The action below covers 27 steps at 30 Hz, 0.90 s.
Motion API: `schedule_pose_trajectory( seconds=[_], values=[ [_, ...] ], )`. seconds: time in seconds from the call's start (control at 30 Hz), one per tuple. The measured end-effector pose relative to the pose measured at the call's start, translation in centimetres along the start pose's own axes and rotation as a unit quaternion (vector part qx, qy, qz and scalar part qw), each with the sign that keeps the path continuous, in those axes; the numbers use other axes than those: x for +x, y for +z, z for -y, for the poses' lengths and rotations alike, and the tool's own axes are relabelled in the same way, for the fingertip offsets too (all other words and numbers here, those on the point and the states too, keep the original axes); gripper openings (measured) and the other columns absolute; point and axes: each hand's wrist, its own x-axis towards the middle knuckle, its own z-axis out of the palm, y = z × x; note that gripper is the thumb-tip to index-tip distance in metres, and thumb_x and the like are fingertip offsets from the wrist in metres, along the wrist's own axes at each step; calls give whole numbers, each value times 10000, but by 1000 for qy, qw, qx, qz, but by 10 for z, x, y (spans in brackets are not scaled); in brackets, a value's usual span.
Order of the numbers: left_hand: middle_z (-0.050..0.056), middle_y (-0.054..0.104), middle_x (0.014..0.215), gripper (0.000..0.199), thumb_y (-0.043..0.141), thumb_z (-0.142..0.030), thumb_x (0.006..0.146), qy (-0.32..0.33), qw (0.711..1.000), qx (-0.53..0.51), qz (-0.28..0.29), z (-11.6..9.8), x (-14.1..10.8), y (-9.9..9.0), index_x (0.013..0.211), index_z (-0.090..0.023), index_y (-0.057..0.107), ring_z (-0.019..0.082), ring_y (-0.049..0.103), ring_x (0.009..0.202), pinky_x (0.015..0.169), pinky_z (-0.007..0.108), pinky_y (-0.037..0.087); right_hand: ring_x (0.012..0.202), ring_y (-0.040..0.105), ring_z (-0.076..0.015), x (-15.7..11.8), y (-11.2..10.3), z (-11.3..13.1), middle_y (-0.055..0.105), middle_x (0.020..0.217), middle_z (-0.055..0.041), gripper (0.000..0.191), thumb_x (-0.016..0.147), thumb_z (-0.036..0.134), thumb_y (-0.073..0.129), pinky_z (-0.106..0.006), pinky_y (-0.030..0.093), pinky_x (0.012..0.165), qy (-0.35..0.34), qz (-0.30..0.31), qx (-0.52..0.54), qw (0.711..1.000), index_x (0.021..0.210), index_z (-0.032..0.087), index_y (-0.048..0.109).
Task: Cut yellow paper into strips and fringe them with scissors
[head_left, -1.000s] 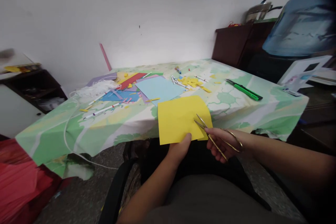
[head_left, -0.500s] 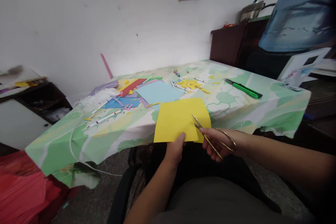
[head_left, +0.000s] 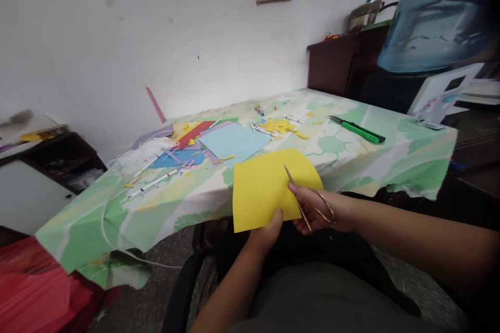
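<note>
A sheet of yellow paper (head_left: 260,187) is held up at the table's front edge. My left hand (head_left: 269,229) grips its lower edge, thumb on top and fingers hidden beneath. Gold-coloured scissors (head_left: 322,206) are in my right hand (head_left: 312,203), which is closed around them. Their blades lie over the right part of the paper and point up and away; the blades look nearly together. Part of the paper's right side is behind my right hand.
On the patterned tablecloth (head_left: 211,192) lie a light blue sheet (head_left: 234,140), yellow paper scraps (head_left: 279,126), several markers, white string (head_left: 142,148) and a green utility knife (head_left: 359,130). A large blue water bottle (head_left: 433,21) stands at the right; a red bag (head_left: 35,286) is at lower left.
The yellow paper has turned and tilted slightly in my left hand. My right hand has shifted a little left with the scissors, whose blades have come closer together. The view has moved slightly.
</note>
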Motion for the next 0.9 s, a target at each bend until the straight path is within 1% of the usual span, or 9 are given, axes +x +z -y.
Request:
schedule_pose_trajectory(
  seconds=[0.17, 0.23, 0.3, 0.4, 0.5, 0.63, 0.73, 0.83, 0.9],
  values=[
    [59, 444, 1238, 410, 476, -249, 717, -7, 998, 18, 58, 13, 2, -6, 1120, -173, 493, 209, 372, 1157, 1017, 367, 215, 501, 531, -110, 5, 0, -6, 520, 582, -41, 594, 698, 662, 294, -245, 457, 521, 0, -5, -3, 1000, 741, 116, 523],
    [61, 436, 1245, 404, 472, -256, 724, -13, 997, 29, 68, 16, 2, -8, 1119, -176, 497, 212, 368, 1160, 1020, 372, 209, 472, 530, -109, 7, 2, -8, 512, 559, -33, 599, 690, 669, 297, -247, 456, 501, -6, -17, -10, 1000, 732, 115, 521],
    [55, 424, 1255, 409, 469, -262, 727, -17, 997, 24, 67, 17, 2, -10, 1128, -182, 491, 210, 362, 1164, 1021, 372, 210, 453, 528, -107, 10, 4, -11, 507, 541, -25, 597, 684, 673, 304, -245, 455, 485, -13, -32, -11, 999, 723, 117, 520],
    [47, 450, 1234, 412, 499, -254, 705, -16, 998, 12, 65, 16, 2, -11, 1112, -190, 506, 211, 368, 1160, 1025, 371, 204, 450, 533, -109, 13, 7, -14, 515, 532, -26, 614, 678, 685, 288, -244, 458, 479, -16, -51, -7, 999, 716, 119, 521],
    [52, 473, 1212, 394, 501, -251, 703, -22, 998, 24, 63, 16, 2, -10, 1090, -184, 524, 213, 375, 1155, 1028, 372, 197, 448, 536, -110, 14, 10, -16, 524, 534, -29, 624, 674, 692, 283, -241, 458, 469, -34, -65, -14, 997, 711, 119, 529],
    [45, 398, 1275, 440, 473, -291, 728, -32, 997, 38, 66, 24, 1, -10, 1155, -186, 463, 201, 334, 1185, 1032, 366, 196, 449, 539, -108, 17, 13, -20, 534, 548, -38, 633, 690, 683, 261, -240, 460, 460, -44, -74, -19, 996, 703, 114, 540],
    [32, 365, 1298, 472, 494, -307, 716, -39, 996, 43, 63, 30, 0, -11, 1174, -207, 440, 203, 312, 1199, 1035, 368, 190, 441, 539, -110, 22, 14, -23, 545, 560, -49, 653, 675, 697, 264, -240, 459, 437, -49, -92, -24, 994, 698, 110, 550],
    [33, 390, 1281, 462, 522, -297, 693, -51, 997, 33, 49, 34, 1, -11, 1144, -212, 469, 218, 332, 1186, 1030, 378, 202, 412, 525, -109, 26, 14, -27, 541, 539, -51, 676, 651, 719, 258, -230, 442, 395, -57, -104, -39, 992, 659, 109, 549],
    [40, 431, 1250, 447, 533, -285, 678, -50, 998, 2, 35, 37, 2, -9, 1116, -207, 493, 222, 366, 1163, 1018, 373, 233, 394, 514, -103, 28, 15, -29, 529, 522, -44, 675, 649, 722, 250, -219, 428, 373, -63, -105, -43, 991, 626, 111, 536]
  ],
)
